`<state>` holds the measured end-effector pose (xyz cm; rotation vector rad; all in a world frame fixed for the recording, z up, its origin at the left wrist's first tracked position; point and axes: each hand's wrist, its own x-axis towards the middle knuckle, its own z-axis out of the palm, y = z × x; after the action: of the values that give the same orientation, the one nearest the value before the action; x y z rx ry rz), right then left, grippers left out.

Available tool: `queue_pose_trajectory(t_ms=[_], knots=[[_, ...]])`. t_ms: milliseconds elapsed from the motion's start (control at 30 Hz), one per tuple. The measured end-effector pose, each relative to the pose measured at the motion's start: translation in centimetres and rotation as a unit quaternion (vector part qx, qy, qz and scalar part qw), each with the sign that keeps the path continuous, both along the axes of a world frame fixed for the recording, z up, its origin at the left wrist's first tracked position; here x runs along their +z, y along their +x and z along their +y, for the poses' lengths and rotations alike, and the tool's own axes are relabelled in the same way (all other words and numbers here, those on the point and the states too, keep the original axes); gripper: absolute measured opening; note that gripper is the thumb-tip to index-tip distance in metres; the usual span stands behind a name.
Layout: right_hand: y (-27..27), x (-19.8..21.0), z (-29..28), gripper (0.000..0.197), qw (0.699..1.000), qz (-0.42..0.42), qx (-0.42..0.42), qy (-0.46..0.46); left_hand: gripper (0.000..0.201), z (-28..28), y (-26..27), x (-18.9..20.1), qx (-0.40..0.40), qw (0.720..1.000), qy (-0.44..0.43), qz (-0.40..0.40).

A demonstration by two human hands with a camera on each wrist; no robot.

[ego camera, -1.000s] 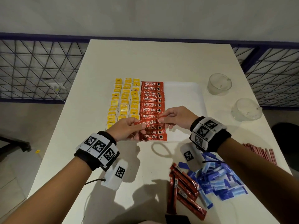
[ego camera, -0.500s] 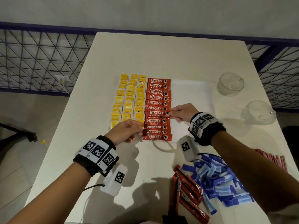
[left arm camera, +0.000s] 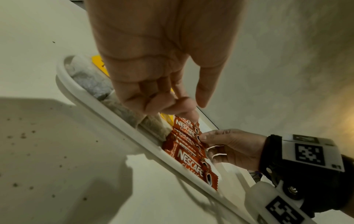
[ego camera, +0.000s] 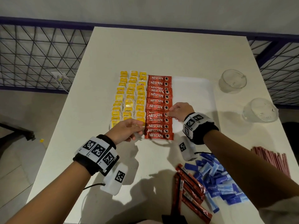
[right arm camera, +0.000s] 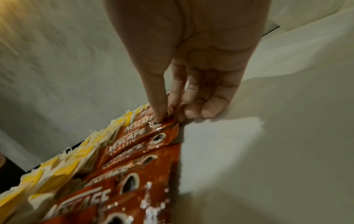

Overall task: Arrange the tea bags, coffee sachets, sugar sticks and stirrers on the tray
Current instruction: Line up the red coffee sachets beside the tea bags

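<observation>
Sachet (ego camera: pixel 157 115) pinched at its near end by right grip (ego camera: pixel 179 110), tucked into red column on tray (ego camera: pixel 194 94) for even overlap. Left grip (ego camera: pixel 127 130) curled; contents indiscernible.

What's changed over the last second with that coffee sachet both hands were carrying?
The coffee sachet has gone down into the red column on the tray. The left hand has let go of it; the right hand keeps its grip on the sachet's right end. The tea bags, loose sugar sticks and stirrers stayed put.
</observation>
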<state>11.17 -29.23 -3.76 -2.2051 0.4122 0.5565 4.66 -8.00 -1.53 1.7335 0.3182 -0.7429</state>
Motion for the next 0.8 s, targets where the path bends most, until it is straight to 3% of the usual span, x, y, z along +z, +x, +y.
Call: queue_pose_trajectory(t_ms=[167,800], knots=[[-0.3,0.0,0.3,0.023,1.000,-0.005,-0.005,-0.007,0.006,-0.2,0.1,0.1,-0.005,1.000,0.002,0.000],[0.2,-0.5,-0.7,0.015,0.998,0.014,-0.068,0.010,0.008,-0.2,0.0,0.1,-0.017,1.000,0.005,0.001]])
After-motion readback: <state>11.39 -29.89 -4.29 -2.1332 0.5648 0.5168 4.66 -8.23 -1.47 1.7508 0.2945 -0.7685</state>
